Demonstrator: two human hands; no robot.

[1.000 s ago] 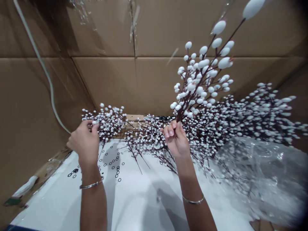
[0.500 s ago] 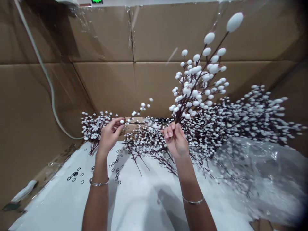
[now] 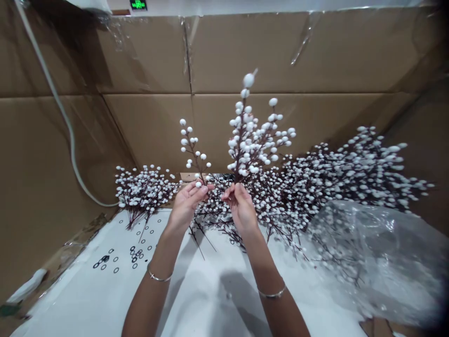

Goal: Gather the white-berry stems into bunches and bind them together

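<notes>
My left hand pinches the lower stem of a small sprig with white berries, which stands upright above the fingers. Close beside it on the right, my right hand is closed round the base of a fuller white-berry branch. That branch also points up, with a large white berry at its tip. A gap remains between the two hands and the two stems do not touch. The stem ends are hidden by the fingers.
A big pile of berry branches fills the back right, partly under clear plastic. A smaller bunch lies back left. Several black rings lie on the white table. Cardboard walls stand behind.
My left hand has moved right and its sprig has swung upright. The fuller branch has come left and lower with my right hand, so the hands are closer together.
</notes>
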